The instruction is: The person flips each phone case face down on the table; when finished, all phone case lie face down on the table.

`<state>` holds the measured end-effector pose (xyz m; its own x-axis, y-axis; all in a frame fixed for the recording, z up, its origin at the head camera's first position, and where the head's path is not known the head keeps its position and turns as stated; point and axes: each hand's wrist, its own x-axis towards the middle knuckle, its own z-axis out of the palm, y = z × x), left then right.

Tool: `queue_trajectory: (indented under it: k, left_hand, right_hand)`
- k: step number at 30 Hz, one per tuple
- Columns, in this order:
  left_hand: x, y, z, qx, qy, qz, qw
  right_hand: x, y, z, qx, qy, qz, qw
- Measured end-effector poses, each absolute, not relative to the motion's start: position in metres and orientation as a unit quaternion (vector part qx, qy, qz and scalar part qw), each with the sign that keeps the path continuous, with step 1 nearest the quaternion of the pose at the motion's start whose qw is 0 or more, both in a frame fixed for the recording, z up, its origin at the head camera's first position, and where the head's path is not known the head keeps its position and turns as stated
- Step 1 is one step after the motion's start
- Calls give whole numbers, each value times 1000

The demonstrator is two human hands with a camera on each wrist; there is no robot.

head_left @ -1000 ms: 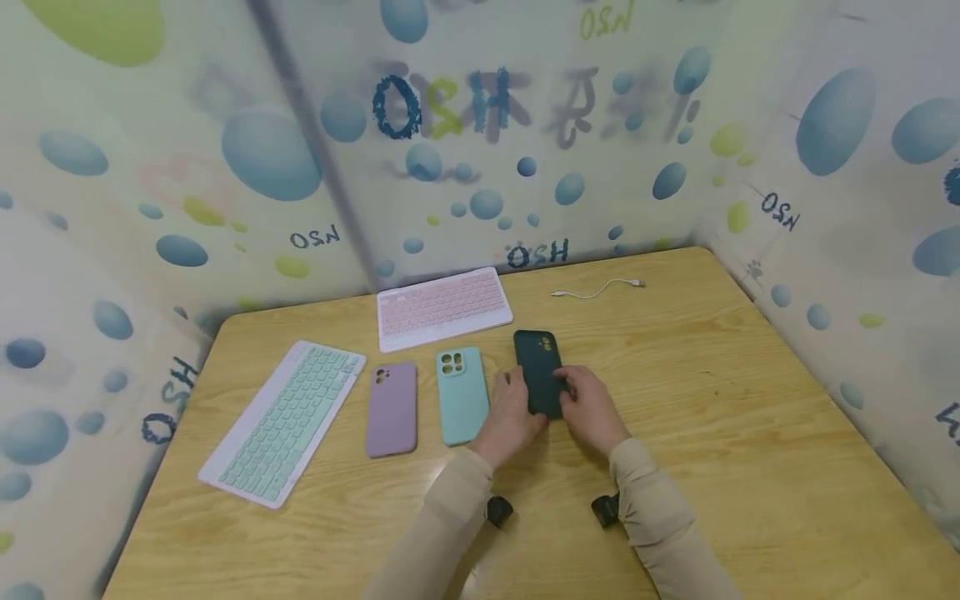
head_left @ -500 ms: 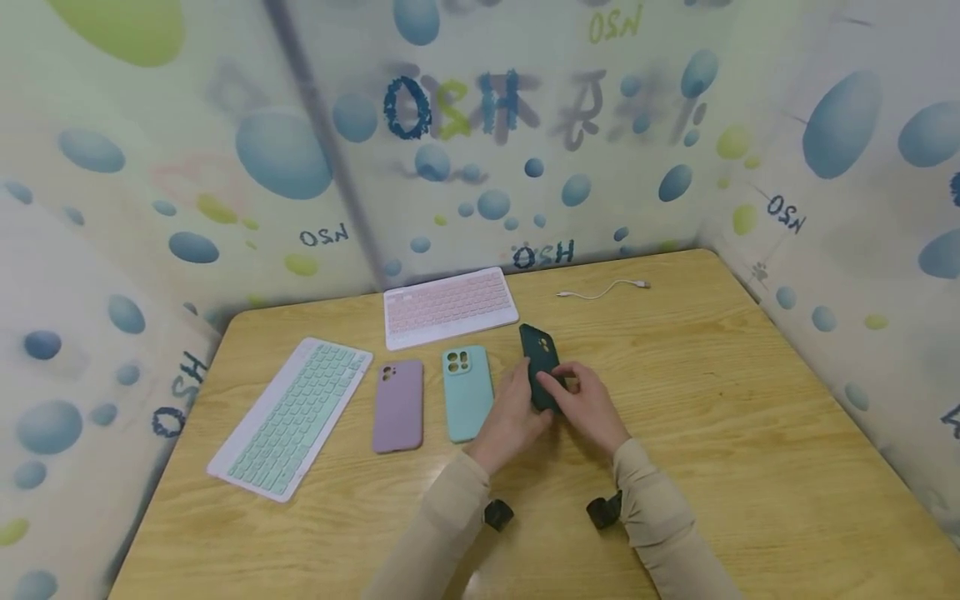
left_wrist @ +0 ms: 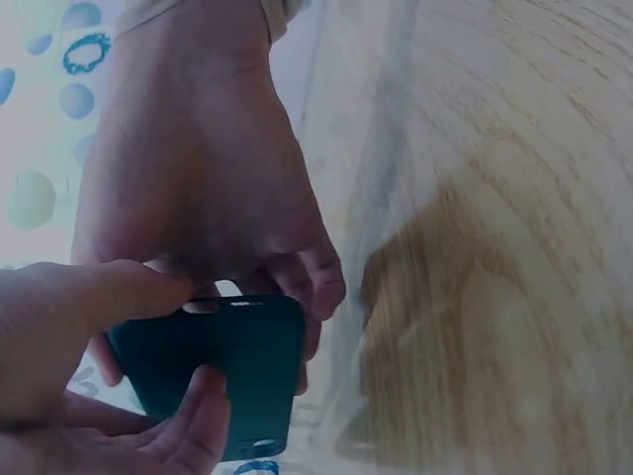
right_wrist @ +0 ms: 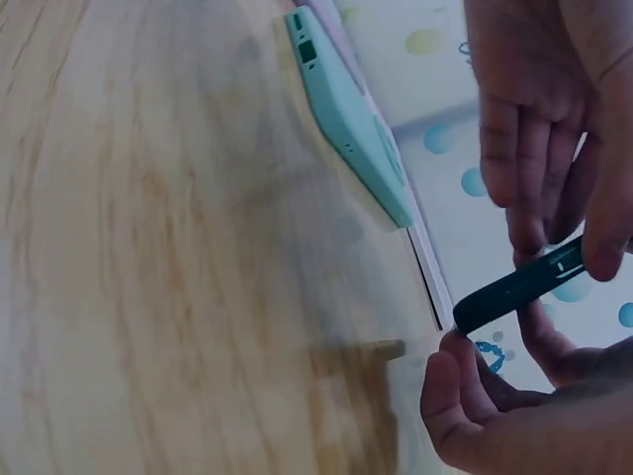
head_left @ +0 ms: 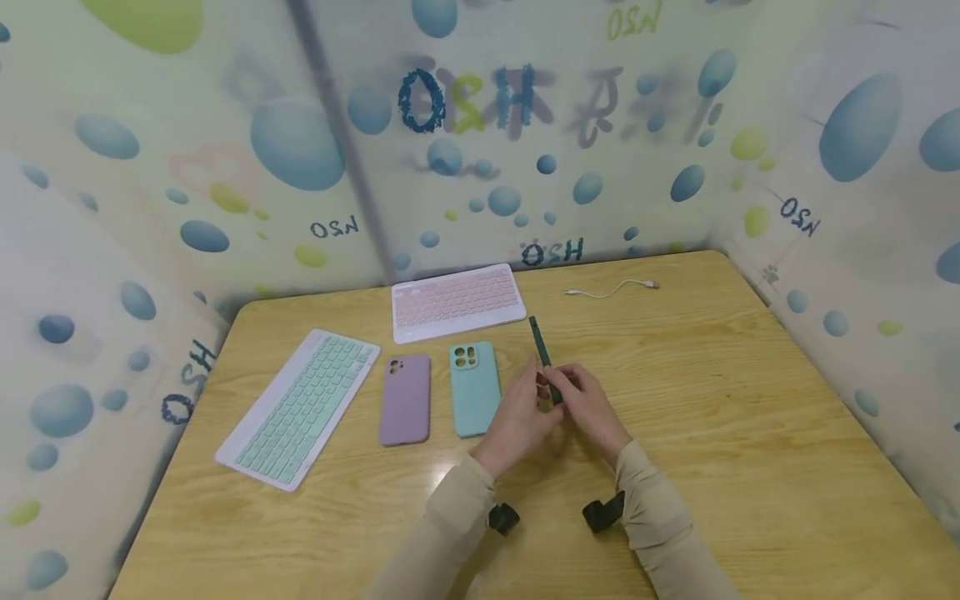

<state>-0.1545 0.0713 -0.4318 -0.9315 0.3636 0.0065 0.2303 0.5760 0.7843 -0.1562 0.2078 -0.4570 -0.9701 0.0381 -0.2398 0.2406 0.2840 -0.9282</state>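
A dark green phone case (head_left: 539, 338) is held up off the table between both hands, its thin edge turned toward the head camera. My left hand (head_left: 517, 421) grips its lower left side with curled fingers. From the right, my right hand (head_left: 592, 408) pinches it between thumb and fingers. The left wrist view shows the broad face of the green case (left_wrist: 247, 356), partly covered by fingers. In the right wrist view the green case (right_wrist: 519, 290) appears edge-on. A turquoise phone case (head_left: 476, 392) and a purple phone case (head_left: 405, 400) lie flat left of the hands.
A white keyboard with mint keys (head_left: 303, 408) lies at the table's left. Behind the cases, a keyboard with pink keys (head_left: 459, 302) lies near the patterned wall (head_left: 480, 200). A short white cable (head_left: 611, 290) rests at the back right of the wooden table (head_left: 750, 433).
The green case has been lifted and turned from lying back-up to edge-on. Both hands have shifted their grip on it. The head view has swung slightly; the other cases stay put.
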Motion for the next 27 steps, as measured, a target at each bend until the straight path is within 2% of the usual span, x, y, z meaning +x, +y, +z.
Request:
queue_trajectory:
  k: [16, 22, 27]
  left_hand:
    - [-151, 63, -436, 180, 884, 415, 119]
    - [-150, 62, -437, 155, 886, 420, 118]
    - [-149, 60, -434, 155, 892, 407, 118]
  right_hand:
    - [-156, 213, -449, 85, 713, -681, 144]
    - [-156, 216, -448, 88, 726, -666, 146]
    - [-155, 222, -448, 69, 770, -621, 127]
